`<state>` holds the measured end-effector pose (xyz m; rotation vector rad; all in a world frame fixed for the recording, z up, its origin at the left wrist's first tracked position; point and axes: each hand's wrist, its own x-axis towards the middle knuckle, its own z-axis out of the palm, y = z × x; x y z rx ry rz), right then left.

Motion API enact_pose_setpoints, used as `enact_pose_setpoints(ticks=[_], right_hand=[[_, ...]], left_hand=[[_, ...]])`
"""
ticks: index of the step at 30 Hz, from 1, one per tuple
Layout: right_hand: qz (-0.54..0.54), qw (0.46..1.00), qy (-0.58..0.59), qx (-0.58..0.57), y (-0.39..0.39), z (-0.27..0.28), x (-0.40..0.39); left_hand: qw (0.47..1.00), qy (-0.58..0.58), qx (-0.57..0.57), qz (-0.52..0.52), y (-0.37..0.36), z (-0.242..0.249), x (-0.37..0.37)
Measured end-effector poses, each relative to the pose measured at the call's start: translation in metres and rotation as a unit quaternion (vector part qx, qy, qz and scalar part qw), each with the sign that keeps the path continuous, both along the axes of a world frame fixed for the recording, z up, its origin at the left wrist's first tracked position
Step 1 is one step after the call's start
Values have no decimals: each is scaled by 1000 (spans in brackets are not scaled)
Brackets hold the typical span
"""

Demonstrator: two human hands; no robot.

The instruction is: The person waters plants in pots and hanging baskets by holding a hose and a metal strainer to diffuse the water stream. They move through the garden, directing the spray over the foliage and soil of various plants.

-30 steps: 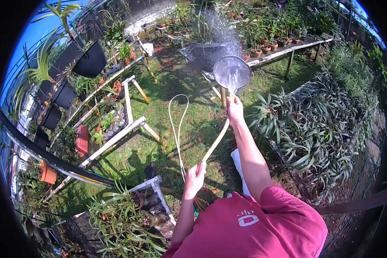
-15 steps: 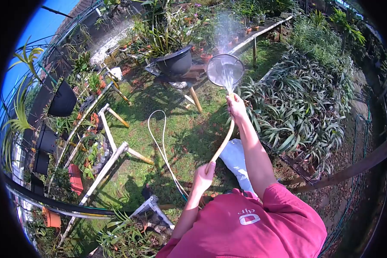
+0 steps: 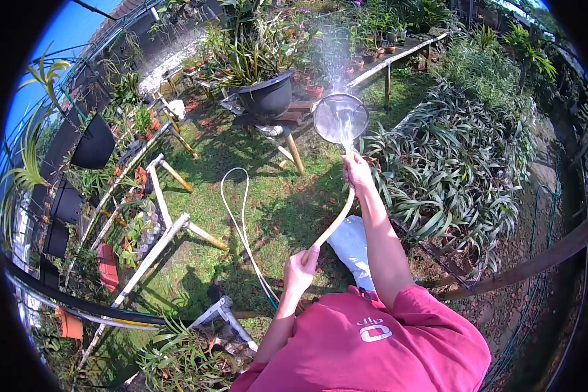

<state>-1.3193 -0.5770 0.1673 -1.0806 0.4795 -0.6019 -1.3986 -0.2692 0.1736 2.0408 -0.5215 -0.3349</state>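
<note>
A tan hose [image 3: 334, 227] runs up between my two hands. My left hand [image 3: 300, 268] is wrapped round its lower part, in front of the pink shirt. Farther forward, my right hand [image 3: 356, 171] grips the hose close to its end. Water sprays from there through or past a round mesh screen [image 3: 341, 119] with a dark rim, and a fine mist rises beyond it. Whether the screen is fixed to the hose cannot be made out. A thin loop of hose [image 3: 244, 230] lies on the grass to the left.
A large dark pot [image 3: 268, 97] with plants stands ahead on a wooden support. Dense leafy plants [image 3: 448, 159] fill the right side. White and yellow poles [image 3: 151, 257] and hanging black pots [image 3: 93, 142] are at the left. A long bench [image 3: 398, 57] holds small pots.
Both hands and the hose have shifted slightly down and left in view. The mesh screen has moved slightly down, and water still flows.
</note>
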Motion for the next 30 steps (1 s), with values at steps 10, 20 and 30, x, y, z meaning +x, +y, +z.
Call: enact_pose_setpoints(ticks=[10,20,30], right_hand=[[-15,999,-37,21,-5,3,-9],[25,1000,-9,-9,-14,2,-10],[18,1000,-14,-16,-23,-4,-9]], left_hand=[[999,-16,32,23,-5,-4,1],[999,22,32,-10,-13,-3,-9],[998,36,28,-36,-21,-5,-13]])
